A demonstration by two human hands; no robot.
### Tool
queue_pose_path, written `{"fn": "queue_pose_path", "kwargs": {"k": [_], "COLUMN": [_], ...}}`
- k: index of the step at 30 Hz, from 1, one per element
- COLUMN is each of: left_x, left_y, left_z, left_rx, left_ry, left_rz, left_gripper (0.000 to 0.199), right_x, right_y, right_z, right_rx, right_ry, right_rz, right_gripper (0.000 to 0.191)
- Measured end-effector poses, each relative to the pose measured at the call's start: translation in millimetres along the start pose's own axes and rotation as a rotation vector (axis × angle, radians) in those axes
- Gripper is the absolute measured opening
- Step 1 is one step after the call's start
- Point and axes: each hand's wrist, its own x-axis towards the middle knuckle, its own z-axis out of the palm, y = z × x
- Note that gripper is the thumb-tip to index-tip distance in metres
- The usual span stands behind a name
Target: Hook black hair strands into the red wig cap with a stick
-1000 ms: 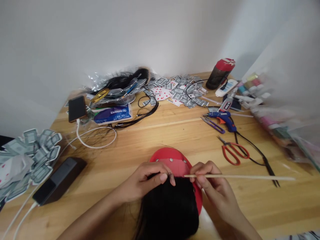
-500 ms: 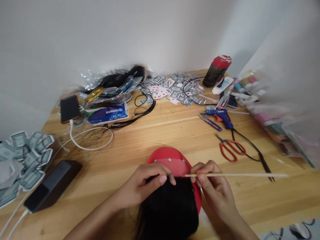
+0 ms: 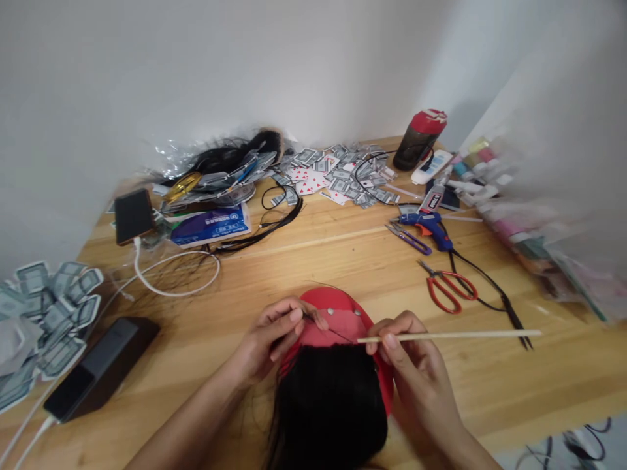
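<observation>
A red rounded form with silver pins in it lies near the table's front edge, a paler red mesh band across it. Black hair hangs from the band toward me. Pinched between thumb and fingers of my left hand is a thin strand of dark hair, drawn tight across the mesh. My right hand grips a slim pale wooden stick, its left tip at the end of the strand by the hairline. Whether a hook or needle sits at that tip is too small to tell.
Red-handled scissors, purple snips and a blue glue gun lie to the right. A dark power bank and a phone with white cables are at left. Cut playing cards and a bottle stand behind.
My left hand has moved left and up from the hairline, and a strand now stretches between it and the stick's tip. My right hand still holds the stick, shifted slightly left.
</observation>
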Motion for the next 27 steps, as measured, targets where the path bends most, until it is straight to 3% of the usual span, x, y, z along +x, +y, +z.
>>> {"fn": "queue_pose_path", "kwargs": {"k": [7, 15, 27], "left_x": [1, 5, 3], "left_y": [3, 3, 0], "left_z": [4.8, 10.3, 9.5], "left_rx": [-0.080, -0.114, -0.309], "left_ry": [0.068, 0.128, 0.276], "left_rz": [-0.004, -0.011, 0.067], "left_gripper": [0.029, 0.033, 0.026], "right_x": [-1, -6, -5], "right_y": [-1, 6, 5], "right_z": [5, 9, 10], "right_rx": [-0.119, -0.085, -0.057], "right_ry": [0.020, 0.086, 0.118], "right_rz": [-0.101, -0.191, -0.162], "right_gripper": [0.015, 0.008, 0.009]}}
